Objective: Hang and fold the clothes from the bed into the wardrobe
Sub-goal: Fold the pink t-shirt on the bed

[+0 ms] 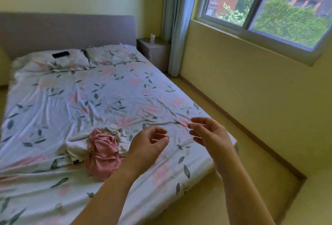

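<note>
A crumpled pink garment [103, 154] lies on the bed [111, 95], on top of a white garment [79, 145] that spreads out to its left and behind it. My left hand [149, 142] hovers just to the right of the pink garment, fingers loosely curled, holding nothing. My right hand [208, 133] hangs further right above the bed's right edge, fingers relaxed and also holding nothing. Neither hand touches the clothes. The wardrobe is out of view.
The bed has a floral sheet, two pillows [80, 58] and a grey headboard [68, 31]. A black phone-like object [60, 54] lies on the left pillow. A nightstand [152, 50] stands by the curtain [176, 27]. A strip of floor [251, 162] runs between the bed and the window wall.
</note>
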Available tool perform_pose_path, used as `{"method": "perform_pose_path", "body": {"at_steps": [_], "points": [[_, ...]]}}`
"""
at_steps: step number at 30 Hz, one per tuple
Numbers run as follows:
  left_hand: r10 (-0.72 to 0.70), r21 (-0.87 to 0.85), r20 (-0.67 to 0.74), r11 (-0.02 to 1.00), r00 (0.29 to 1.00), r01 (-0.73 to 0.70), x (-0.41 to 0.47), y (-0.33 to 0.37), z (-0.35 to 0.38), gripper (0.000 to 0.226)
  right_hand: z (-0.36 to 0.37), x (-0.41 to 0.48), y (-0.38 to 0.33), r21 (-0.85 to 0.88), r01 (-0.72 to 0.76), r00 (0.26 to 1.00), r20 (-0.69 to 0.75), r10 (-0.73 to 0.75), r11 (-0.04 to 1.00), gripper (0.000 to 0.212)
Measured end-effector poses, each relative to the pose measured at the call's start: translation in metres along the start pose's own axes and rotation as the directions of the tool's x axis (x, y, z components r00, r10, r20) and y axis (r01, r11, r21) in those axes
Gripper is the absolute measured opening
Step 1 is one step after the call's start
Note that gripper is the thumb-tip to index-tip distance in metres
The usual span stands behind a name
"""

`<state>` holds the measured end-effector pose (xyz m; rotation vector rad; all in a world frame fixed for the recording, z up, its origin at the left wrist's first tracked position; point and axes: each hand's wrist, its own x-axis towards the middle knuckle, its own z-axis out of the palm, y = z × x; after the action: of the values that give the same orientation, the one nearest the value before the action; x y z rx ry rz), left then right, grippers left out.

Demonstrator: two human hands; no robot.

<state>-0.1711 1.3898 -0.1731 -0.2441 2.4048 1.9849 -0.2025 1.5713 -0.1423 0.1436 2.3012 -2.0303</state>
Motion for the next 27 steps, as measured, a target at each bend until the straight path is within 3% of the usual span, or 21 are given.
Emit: {"method": "perform_pose_path", "body": {"at_steps": [10, 27], "points": [[-0.134, -0.074, -0.256, 0.99, 0.957, 0.119, 0.024, -0.019, 0.007, 0.015, 0.007, 0.078, 0.014, -0.023, -0.064, 0.962, 0.264, 0.068, 0.998, 0.014], [-0.308, -0.162, -0.394, 0.951, 0.866, 0.265, 0.118, -0.064, -0.006, 0.015, 0.052, 0.189, 0.049, -0.228, -0.114, 0.894, 0.4, 0.2, 0.967, 0.016]]}}
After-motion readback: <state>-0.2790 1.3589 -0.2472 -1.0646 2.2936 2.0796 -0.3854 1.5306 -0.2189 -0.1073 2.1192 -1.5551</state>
